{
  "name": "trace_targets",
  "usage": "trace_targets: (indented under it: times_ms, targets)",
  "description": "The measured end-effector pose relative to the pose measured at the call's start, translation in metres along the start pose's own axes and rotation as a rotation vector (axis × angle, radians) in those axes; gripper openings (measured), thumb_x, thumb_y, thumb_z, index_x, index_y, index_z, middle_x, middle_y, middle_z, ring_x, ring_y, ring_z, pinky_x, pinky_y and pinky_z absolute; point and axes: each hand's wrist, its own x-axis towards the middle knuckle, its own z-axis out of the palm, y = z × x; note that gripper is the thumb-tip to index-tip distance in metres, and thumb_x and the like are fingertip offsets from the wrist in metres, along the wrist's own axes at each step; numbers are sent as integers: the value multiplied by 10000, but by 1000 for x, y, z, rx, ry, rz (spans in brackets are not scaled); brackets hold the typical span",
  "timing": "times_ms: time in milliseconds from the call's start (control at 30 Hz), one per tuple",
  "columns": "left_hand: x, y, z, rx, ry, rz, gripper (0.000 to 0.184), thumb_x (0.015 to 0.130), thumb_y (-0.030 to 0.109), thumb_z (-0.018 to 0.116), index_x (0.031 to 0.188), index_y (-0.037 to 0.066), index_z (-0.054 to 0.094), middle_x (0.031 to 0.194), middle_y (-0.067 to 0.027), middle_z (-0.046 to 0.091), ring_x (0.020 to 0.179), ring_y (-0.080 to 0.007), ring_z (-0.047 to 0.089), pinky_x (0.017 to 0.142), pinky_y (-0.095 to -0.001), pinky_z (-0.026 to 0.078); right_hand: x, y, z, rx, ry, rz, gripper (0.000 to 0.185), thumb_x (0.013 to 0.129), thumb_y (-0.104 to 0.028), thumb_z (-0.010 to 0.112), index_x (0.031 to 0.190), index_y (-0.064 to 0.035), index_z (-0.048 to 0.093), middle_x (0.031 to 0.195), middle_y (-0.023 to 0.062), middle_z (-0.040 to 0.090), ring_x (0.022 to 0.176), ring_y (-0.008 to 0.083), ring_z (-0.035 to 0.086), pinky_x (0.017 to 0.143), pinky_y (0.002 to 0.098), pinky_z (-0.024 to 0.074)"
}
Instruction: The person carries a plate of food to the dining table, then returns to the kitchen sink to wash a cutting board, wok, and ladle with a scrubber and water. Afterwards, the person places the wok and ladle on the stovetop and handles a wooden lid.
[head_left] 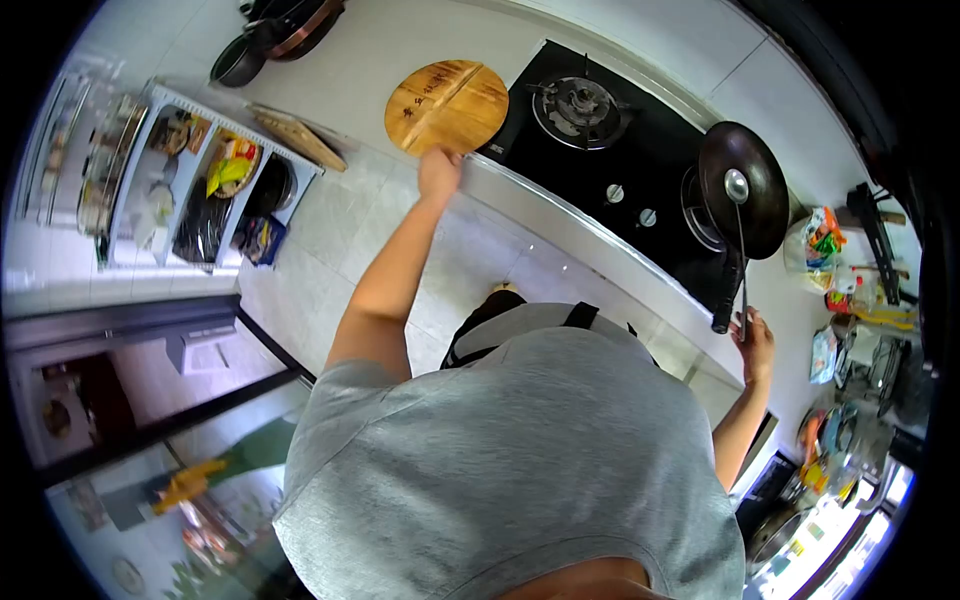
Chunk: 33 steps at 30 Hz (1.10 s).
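Observation:
At the front edge of the counter, my left hand [438, 172] is closed at the near rim of a round wooden pot lid [440, 108], which has a bar handle across its top. Its fingertips are partly hidden. On the right, my right hand [755, 345] has its fingers round the end of a long metal ladle [742, 230]. The ladle's bowl rests inside a dark wok [765, 200], and its shaft runs along the wok's black handle [729, 290]. The wok sits tilted over the right burner of the black gas hob [570, 175].
The left burner [583, 110] is bare. Dark pans [240, 60] stand at the far left of the counter. Below them are a shelf unit [215, 190] and a leaning wooden board [297, 135]. Bags, bottles and utensils [825, 250] crowd the right side.

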Motion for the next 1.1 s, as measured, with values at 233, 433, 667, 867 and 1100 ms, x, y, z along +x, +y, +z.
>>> trace_targets:
  times_ms: [233,433,667,867,1100]
  targets:
    - [145,-46,0,370,-117,123,374,862,317,682,1016,-16,614,1091,-202,633,1039,-344,606,891,-422,502,-111,-4,39,-31,299,30,606,963,-453,529,1434,-89,421,1372,194,510,1160,293,584,1000,393,435]
    - [169,-50,24,449,-260,294,347,872,300,671,1031,-3,612,1075,-192,637,1022,-338,617,847,-429,524,-200,-1,72,-65,324,127,579,957,-407,564,1424,-96,423,1328,171,551,1067,267,636,921,378,485]
    - [176,-51,31,497,-212,313,259,911,252,606,1032,23,600,1079,-174,623,1005,-336,618,837,-441,523,-242,27,85,-72,405,245,580,945,-400,584,1413,-92,435,1278,146,590,1039,240,643,904,364,490]
    - [158,-22,-34,363,25,316,219,907,211,591,992,9,601,1007,-208,627,937,-370,613,786,-482,493,-240,38,90,-136,337,264,589,944,-404,582,1412,-79,433,1283,143,580,1058,231,625,915,360,485]
    - [190,-112,-88,-846,-35,-64,215,956,276,584,1001,71,634,919,-136,699,750,-311,632,722,-444,496,-209,84,59,-76,245,242,500,955,-318,570,1380,-75,470,1235,116,612,971,173,640,876,328,495]
